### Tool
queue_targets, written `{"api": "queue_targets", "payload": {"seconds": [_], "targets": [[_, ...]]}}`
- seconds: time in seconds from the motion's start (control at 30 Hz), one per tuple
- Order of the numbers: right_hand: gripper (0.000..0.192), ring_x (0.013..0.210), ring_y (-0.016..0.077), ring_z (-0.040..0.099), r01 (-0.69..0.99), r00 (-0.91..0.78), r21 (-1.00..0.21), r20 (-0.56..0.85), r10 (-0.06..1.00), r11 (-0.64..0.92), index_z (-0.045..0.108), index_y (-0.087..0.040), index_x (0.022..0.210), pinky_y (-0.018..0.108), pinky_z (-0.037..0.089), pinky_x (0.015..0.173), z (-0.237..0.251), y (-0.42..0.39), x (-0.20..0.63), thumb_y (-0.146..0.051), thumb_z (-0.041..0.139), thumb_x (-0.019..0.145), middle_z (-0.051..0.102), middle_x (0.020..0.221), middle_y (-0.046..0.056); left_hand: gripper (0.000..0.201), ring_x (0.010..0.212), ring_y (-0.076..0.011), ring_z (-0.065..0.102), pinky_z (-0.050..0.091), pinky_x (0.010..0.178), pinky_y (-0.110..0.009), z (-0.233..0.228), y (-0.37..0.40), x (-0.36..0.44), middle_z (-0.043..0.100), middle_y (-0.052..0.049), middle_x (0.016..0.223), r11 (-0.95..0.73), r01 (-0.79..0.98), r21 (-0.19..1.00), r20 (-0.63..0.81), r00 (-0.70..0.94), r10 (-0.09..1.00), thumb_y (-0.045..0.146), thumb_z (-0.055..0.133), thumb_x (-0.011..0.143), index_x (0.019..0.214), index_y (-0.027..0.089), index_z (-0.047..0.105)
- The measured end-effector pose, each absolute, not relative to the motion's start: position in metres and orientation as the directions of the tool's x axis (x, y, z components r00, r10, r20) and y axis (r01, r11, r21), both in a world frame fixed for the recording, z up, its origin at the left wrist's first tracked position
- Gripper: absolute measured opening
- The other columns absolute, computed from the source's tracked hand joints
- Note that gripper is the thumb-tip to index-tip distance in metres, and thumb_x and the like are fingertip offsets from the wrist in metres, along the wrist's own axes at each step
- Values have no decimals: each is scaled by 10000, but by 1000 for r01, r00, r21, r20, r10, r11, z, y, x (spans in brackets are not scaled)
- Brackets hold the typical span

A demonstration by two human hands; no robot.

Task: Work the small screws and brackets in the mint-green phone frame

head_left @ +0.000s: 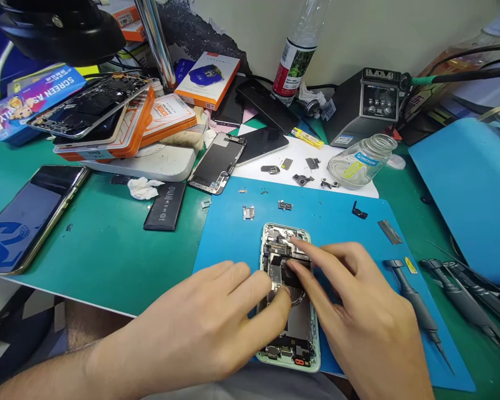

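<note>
A smartphone with a pale green frame lies opened on the blue mat, its boards, flex cables and round coil exposed. My left hand reaches over its left edge. The thumb and index finger are pinched together above the inner parts, and whatever they hold is hidden. From the right comes my right hand, index finger and thumb apart, both tips touching parts in the phone's upper half. Beyond the phone lie a small metal bracket and another small metal part. My hands cover the phone's middle left side.
On the mat's right side lie a grey screwdriver, a flat metal strip and a black part. More tools rest beyond its edge. A glass jar, loose battery, removed screen and large phone surround it.
</note>
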State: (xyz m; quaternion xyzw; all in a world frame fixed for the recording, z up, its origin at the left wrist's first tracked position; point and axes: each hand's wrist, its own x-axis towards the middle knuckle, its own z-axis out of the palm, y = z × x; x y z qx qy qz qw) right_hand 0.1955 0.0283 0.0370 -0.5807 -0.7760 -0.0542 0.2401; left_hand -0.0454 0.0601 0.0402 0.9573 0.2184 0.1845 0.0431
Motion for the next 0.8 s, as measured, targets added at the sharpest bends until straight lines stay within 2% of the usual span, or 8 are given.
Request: {"api": "queue_targets", "payload": {"seconds": [0.07,0.17,0.27,0.4,0.6,0.8], "targets": [[191,733,111,701,937,-200,-173,444,873,302,768,-233,1233,299,476,552,38,32,195,-341,626,1166,664,1057,24,285,768,-226,629,534,627,-389,41,59,-46,733,-57,1064,-909,394,132,361,835,414,126,444,1175,1341,120,676],[181,743,104,720,923,-213,-219,394,894,317,775,-251,1186,292,495,563,40,37,198,-344,620,1169,664,1044,10,320,781,-240,666,547,633,-403,41,59,-47,760,-76,1077,-911,396,117,376,832,409,119,423,1173,1370,97,674],[185,777,100,735,911,-227,-249,358,906,327,752,-244,1232,283,525,609,42,39,201,-343,606,1177,685,1061,-3,345,808,-249,705,553,641,-407,41,59,-49,782,-88,1082,-905,403,138,400,813,423,117,393,1180,1391,87,664],[162,872,93,736,895,-255,-271,339,906,353,746,-250,1257,258,543,689,43,41,202,-308,622,1171,683,1107,-5,369,785,-212,711,553,642,-373,38,60,-52,796,-63,1061,-897,386,216,400,803,442,139,345,1207,1384,118,668],[141,957,105,748,883,-251,-319,297,921,343,751,-268,1226,251,560,783,45,41,201,-309,628,1169,695,1140,0,322,822,-211,721,566,669,-357,33,62,-54,791,-45,1093,-866,408,288,381,781,495,190,429,1210,1431,151,659],[217,1037,144,767,909,-257,-248,298,919,334,719,-245,1331,287,564,790,44,40,204,-361,637,1167,735,1212,19,341,815,-204,729,580,665,-350,34,60,-54,792,-35,1072,-854,426,298,366,775,515,140,388,1199,1380,163,676]]}}
